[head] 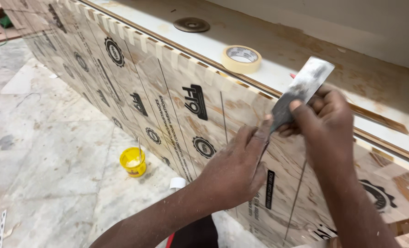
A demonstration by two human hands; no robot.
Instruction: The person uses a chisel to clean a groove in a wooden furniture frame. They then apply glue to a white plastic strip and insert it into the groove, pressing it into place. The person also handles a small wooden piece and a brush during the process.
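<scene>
My right hand (326, 121) grips a flat metal scraper blade (301, 89), smeared grey and white, tilted up to the right. My left hand (236, 167) is below it, fingers pinching at the lower end of the blade, close against the upright laminate-faced panel (167, 105). The panel is covered in a protective film with black logos and pencil lines. Strips of masking tape run along its top edge.
A roll of masking tape (241, 59) and a round disc (191, 24) lie on the board top (305, 46) behind the panel. On the marble floor (53, 151) stands a small yellow glue pot (132, 161) with a stick in it. A white object (177, 183) sits near the panel's base.
</scene>
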